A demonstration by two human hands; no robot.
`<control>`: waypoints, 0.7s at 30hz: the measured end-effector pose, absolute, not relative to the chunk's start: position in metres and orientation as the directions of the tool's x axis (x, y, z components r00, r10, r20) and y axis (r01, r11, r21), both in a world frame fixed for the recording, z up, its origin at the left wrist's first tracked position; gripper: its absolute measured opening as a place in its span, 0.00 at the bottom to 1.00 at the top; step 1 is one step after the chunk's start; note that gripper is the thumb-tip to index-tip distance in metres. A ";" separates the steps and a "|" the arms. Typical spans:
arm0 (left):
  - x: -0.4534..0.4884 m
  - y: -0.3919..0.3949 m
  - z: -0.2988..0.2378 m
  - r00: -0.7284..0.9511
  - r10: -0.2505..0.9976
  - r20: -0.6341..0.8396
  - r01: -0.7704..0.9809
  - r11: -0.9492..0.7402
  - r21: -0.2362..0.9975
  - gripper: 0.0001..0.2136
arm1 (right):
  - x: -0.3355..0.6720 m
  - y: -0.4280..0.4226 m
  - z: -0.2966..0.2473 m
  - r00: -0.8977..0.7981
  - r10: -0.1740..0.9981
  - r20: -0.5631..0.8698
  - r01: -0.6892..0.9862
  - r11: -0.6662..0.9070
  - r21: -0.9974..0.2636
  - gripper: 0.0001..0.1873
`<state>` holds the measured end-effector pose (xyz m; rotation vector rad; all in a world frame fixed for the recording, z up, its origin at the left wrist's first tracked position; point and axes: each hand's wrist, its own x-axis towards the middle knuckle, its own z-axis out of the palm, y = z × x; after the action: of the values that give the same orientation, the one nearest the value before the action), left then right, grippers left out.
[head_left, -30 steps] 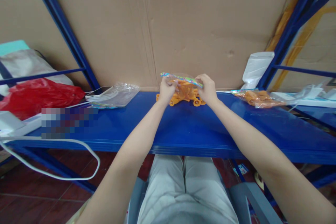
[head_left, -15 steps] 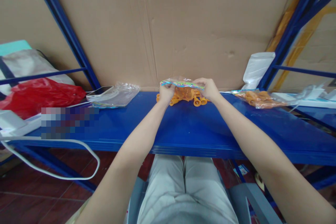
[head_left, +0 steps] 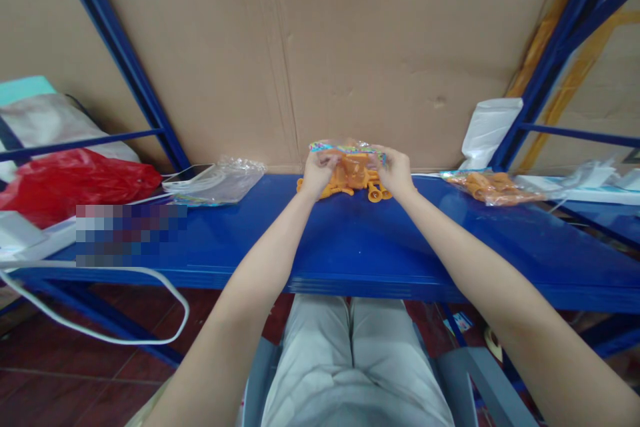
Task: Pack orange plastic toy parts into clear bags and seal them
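Note:
Both hands grip a clear plastic bag with a colourful printed header [head_left: 345, 147] near the back of the blue table. My left hand [head_left: 319, 172] pinches its left side, fingers closed. My right hand [head_left: 395, 169] has its fingers closed on the right side. Orange plastic pieces [head_left: 353, 172] show behind or through the clear film; whether they are inside the bag I cannot tell. Below my right hand lie orange trumpet-shaped pieces [head_left: 375, 193] on the table. A curved orange piece [head_left: 337, 192] rests beside my left hand.
Another clear bag with orange pieces [head_left: 487, 187] lies right on the blue table [head_left: 360, 240]. At left are flat clear bags [head_left: 233, 183], a phone-like device with a white cable [head_left: 187, 179] and a red plastic bag [head_left: 80, 180]. A cardboard sheet [head_left: 350, 47] stands behind.
The bag's printed header has tilted and risen slightly, and more of the orange pieces shows beneath it. Both hands have shifted a little while keeping hold.

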<state>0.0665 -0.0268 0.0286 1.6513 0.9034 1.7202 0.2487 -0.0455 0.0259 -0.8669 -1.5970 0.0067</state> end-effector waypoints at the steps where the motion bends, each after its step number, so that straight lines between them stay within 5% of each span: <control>1: 0.065 -0.025 0.027 -0.063 0.824 0.563 0.034 -0.562 0.826 0.13 | 0.249 -0.044 0.026 0.036 0.525 0.850 0.516 0.719 -0.466 0.08; 6: 0.062 -0.020 0.024 -0.091 0.880 0.466 -0.023 -0.470 0.883 0.11 | 0.248 -0.043 0.027 0.001 0.546 0.838 0.466 0.741 -0.484 0.11; 10: 0.063 -0.018 0.026 -0.147 0.827 0.543 -0.008 -0.550 0.835 0.05 | 0.252 -0.045 0.029 0.062 0.625 0.778 0.457 0.675 -0.579 0.15; 21: 0.065 -0.025 0.029 -0.147 0.709 0.690 0.083 -0.686 0.723 0.04 | 0.251 -0.039 0.025 0.116 0.593 0.797 0.433 0.692 -0.578 0.13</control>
<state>0.0651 -0.0250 0.0295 1.6842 0.8905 1.8855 0.2505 -0.0390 0.0252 -0.8846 -1.5110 0.1425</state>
